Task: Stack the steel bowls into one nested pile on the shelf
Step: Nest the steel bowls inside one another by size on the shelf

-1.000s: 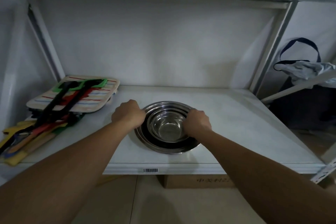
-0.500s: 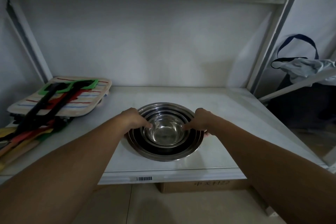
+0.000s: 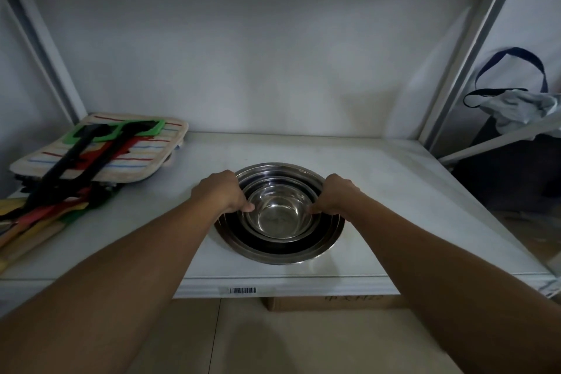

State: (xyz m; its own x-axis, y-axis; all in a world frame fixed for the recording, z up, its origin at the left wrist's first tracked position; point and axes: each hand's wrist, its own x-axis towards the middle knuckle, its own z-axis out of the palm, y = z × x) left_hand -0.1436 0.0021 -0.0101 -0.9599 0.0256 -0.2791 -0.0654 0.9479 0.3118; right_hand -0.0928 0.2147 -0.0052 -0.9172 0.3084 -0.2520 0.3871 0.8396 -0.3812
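Note:
Several steel bowls (image 3: 280, 215) sit nested one inside another near the front middle of the white shelf (image 3: 394, 191), the smallest in the centre. My left hand (image 3: 223, 191) grips the left rims of the pile, thumb tip inside. My right hand (image 3: 337, 194) grips the right rims the same way, fingers curled over the edge. The pile rests on the shelf between both hands.
A striped pot holder (image 3: 100, 149) with green and black utensils on it lies at the left, with coloured spatulas (image 3: 39, 222) in front. A shelf post (image 3: 455, 70) rises at the right; a bag (image 3: 516, 94) hangs beyond it. A cardboard box (image 3: 331, 302) sits below the shelf edge.
My hands have shifted from fists at the pile's sides to gripping the rims with thumbs inside. The view has moved slightly closer; the pile stays on the shelf.

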